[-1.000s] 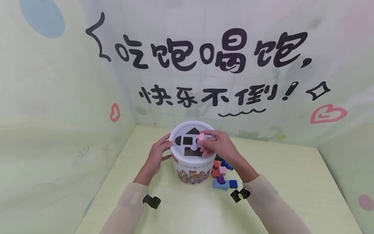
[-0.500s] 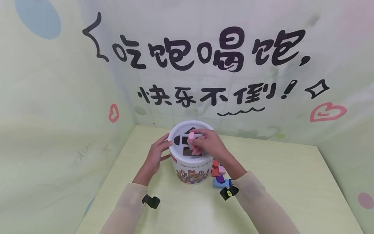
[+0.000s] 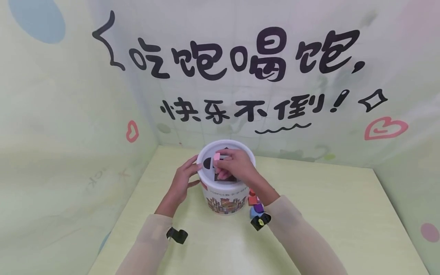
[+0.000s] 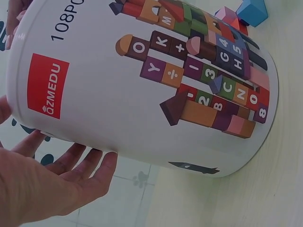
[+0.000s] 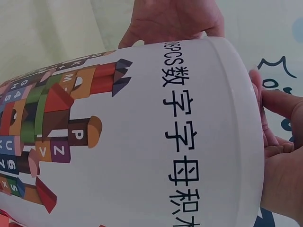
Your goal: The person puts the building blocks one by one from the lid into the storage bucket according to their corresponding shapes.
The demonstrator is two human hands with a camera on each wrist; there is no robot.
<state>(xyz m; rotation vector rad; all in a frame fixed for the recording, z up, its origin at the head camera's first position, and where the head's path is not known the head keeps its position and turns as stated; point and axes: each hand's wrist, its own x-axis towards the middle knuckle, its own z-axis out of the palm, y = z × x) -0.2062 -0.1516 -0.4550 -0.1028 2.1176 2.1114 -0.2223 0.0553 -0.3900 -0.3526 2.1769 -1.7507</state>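
Note:
A white toy-block bucket stands upright on the table, with printed coloured blocks on its side. Its white lid has several dark shaped holes, among them a half-round hole. My left hand holds the bucket's left side, thumb at the rim and fingers bent along the wall. Over the middle of the lid, my right hand pinches a small pink block between thumb and fingers. That hand covers much of the lid. The right wrist view hides the block.
Beside the bucket's right base lie several loose blocks, including a red block, a purple block and a light blue block, partly covered by my right arm. A printed cloth wall rises behind the table.
My right hand has moved left across the lid with the pink block, from its right side to the middle. My left hand keeps its place on the bucket.

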